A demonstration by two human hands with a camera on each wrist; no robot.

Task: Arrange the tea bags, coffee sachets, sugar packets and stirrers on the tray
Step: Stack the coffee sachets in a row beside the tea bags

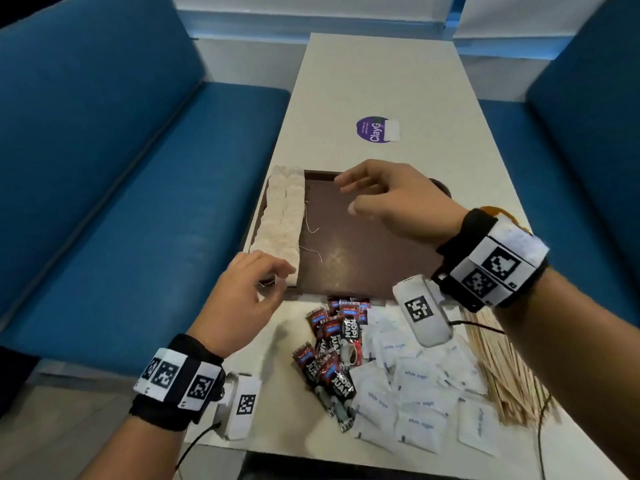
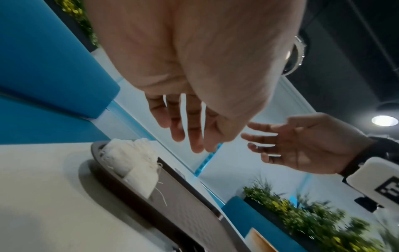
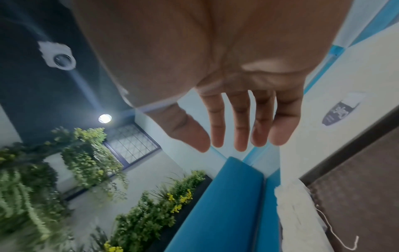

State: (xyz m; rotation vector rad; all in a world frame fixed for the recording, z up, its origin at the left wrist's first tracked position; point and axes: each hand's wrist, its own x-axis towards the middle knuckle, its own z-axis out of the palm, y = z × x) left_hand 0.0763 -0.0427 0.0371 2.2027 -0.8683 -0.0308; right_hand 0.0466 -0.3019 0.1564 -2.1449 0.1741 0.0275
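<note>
A dark brown tray (image 1: 349,244) lies on the white table. White tea bags (image 1: 282,216) stand in two rows along its left side, also seen in the left wrist view (image 2: 131,162) and the right wrist view (image 3: 291,204). My left hand (image 1: 273,282) hovers at the near end of the rows, fingers relaxed, holding nothing. My right hand (image 1: 349,199) floats above the tray's far part, fingers spread and empty. Red-black coffee sachets (image 1: 332,351), white sugar packets (image 1: 412,393) and wooden stirrers (image 1: 498,368) lie loose on the table in front of the tray.
A purple round sticker (image 1: 375,129) is on the far table top. Blue bench seats (image 1: 138,188) flank the table on both sides. Loose tea bag strings (image 1: 311,251) trail onto the tray's bare floor. A cable (image 1: 540,427) runs near the stirrers.
</note>
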